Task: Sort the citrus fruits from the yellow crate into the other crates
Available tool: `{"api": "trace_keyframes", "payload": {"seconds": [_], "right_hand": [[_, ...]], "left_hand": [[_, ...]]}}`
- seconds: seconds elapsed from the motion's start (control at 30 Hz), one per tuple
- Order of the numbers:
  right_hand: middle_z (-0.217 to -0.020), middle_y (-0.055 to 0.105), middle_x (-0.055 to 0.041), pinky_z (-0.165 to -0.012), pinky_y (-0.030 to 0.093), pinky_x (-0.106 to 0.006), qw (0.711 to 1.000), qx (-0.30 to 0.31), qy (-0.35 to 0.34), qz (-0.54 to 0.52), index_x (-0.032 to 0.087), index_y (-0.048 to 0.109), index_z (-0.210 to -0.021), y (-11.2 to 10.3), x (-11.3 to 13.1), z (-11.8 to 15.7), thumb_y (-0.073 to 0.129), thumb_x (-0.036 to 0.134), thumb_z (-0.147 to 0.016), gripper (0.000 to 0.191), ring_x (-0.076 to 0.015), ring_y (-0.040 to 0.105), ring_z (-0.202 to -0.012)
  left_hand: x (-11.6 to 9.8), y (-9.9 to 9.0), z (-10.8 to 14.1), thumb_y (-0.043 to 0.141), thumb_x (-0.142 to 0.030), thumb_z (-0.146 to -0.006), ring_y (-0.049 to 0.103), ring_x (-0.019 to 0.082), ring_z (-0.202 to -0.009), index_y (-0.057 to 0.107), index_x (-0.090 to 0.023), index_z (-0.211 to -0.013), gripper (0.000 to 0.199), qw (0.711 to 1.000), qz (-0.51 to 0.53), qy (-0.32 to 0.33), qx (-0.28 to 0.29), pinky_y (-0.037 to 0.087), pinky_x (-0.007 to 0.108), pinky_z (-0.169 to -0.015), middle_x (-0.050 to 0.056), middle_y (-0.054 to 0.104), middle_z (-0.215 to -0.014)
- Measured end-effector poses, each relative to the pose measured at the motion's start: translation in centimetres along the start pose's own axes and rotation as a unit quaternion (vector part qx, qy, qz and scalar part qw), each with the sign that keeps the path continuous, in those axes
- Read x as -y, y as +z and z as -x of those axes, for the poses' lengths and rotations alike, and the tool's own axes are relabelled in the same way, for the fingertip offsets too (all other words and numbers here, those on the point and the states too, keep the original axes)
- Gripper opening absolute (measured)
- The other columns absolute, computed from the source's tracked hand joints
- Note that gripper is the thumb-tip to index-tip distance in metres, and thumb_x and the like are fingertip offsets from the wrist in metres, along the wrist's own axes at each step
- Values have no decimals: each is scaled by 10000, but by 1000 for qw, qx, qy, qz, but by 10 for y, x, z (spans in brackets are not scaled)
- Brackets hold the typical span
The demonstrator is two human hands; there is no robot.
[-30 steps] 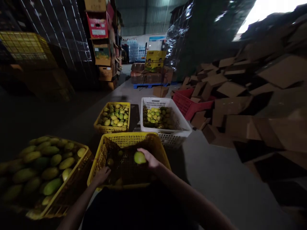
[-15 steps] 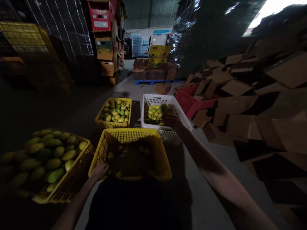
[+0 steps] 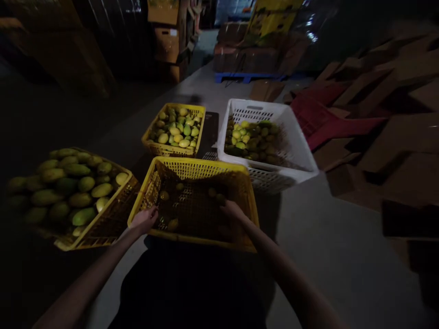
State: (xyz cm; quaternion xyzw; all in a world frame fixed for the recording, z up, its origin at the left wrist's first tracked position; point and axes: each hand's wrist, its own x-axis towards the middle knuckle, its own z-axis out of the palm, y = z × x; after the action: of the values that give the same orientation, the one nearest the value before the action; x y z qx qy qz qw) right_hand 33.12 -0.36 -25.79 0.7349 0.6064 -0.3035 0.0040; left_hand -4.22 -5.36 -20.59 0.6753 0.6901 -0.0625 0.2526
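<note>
Before me is a yellow plastic crate [image 3: 206,165] with a few mangoes scattered on its dim bottom. My left hand [image 3: 146,219] is closed on the rim at its near left corner, fingers curled inward. Inside the crate, my right hand [image 3: 233,211] reaches down with its fingers bunched against a small mango [image 3: 220,198]; shadow hides part of the fingertips. Another mango [image 3: 211,192] lies just beside that one. Beyond the right side stands a white crate [image 3: 305,146], part filled with green and yellow mangoes [image 3: 242,136].
A second yellow crate [image 3: 147,137] full of mangoes stands behind. At left, another crate [image 3: 113,210] is heaped with larger mangoes. Flattened cardboard [image 3: 408,132] and a red crate [image 3: 322,119] crowd the right. Boxes on a blue pallet [image 3: 247,77] stand farther back.
My right hand has left the white crate and come down to the mango in the near yellow crate. The left hand stays at the crate's corner. The view has tilted downward.
</note>
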Motion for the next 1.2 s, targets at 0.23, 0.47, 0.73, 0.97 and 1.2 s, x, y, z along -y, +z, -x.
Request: {"api": "trace_keyframes", "payload": {"seconds": [0.23, 0.47, 0.73, 0.97, 1.2], "right_hand": [[-1284, 546, -272, -960, 419, -396, 990, -7, -26, 136, 40, 448, -1362, 47, -8, -72, 595, 231, -862, 556, -339, 530, -1200], [-1265, 555, -289, -883, 446, -438, 984, -64, -30, 166, 37, 399, -1407, 77, -19, -99, 395, 433, -953, 603, -369, 593, -1095], [-1177, 669, -192, -872, 460, -367, 996, 34, 21, 82, 137, 546, -1317, 64, -6, -106, 401, 507, -938, 549, -318, 631, -1096], [-1179, 673, -186, -828, 487, -345, 995, 60, 10, 80, 146, 598, -1248, 51, 32, -85, 413, 587, -905, 589, -305, 649, -1079], [-1167, 652, -245, -852, 476, -376, 986, 84, -48, 138, 84, 399, -1387, 58, 65, -82, 616, 507, -819, 741, -335, 638, -1090]], "left_hand": [[-3, 2, 5, 395, -318, -925, 666, 158, -871, 617, -267, -1056, 263, 1000, 5, -11, -6, 401, 228, -692, 1, 725, -950], [-7, 2, 9, 413, -305, -917, 654, 149, -843, 639, -253, -972, 239, 999, 24, -20, -21, 406, 232, -725, -4, 717, -887], [-12, 0, 8, 435, -323, -907, 643, 163, -868, 647, -256, -997, 240, 998, 12, -61, 0, 406, 242, -744, 0, 720, -913], [-13, -3, 6, 407, -333, -915, 651, 179, -836, 667, -238, -969, 282, 998, 12, -53, -8, 391, 253, -673, 20, 725, -921], [-16, -4, 8, 422, -317, -912, 634, 201, -804, 671, -245, -900, 260, 998, 35, -42, -24, 393, 286, -676, 38, 724, -900]]}}
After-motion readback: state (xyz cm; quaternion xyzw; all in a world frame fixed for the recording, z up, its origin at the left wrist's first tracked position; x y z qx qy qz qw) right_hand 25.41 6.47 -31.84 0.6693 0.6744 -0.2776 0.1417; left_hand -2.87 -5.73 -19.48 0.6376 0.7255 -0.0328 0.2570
